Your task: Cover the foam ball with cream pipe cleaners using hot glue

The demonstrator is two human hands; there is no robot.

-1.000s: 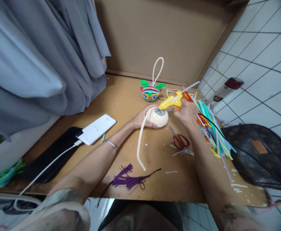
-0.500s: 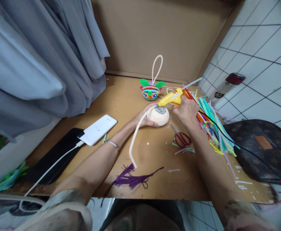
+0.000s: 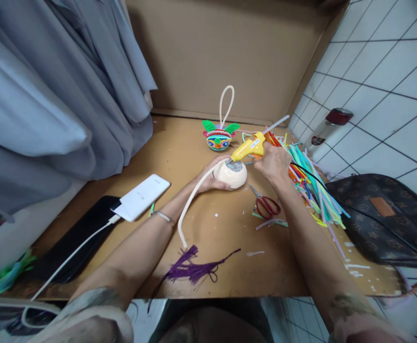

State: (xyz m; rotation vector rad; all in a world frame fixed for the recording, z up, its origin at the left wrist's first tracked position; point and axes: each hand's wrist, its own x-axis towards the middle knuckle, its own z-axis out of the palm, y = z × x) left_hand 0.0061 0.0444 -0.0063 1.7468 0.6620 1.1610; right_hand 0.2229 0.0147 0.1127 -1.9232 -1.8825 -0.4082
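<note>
Our left hand (image 3: 213,177) grips the ball (image 3: 232,175); our right (image 3: 271,162) holds the glue gun (image 3: 246,148); the cord (image 3: 190,200) has swung leftward.

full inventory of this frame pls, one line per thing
glue gun: 1, yellow, right hand, nozzle at ball
ball: 1, cream, table centre
cord: 1, cream, trailing from ball
ornament: 1, multicolour, cream loop, behind ball
scissors: 1, red, right of ball
strips: many, mixed colours, right side
tassel: 1, purple, front edge
power bank: 1, white, left
phone: 1, black, far left
bag: 1, brown, right
bottle: 1, red cap, by tiles
table: 1, brown
left hand: holds ball
right hand: grips glue gun
</note>
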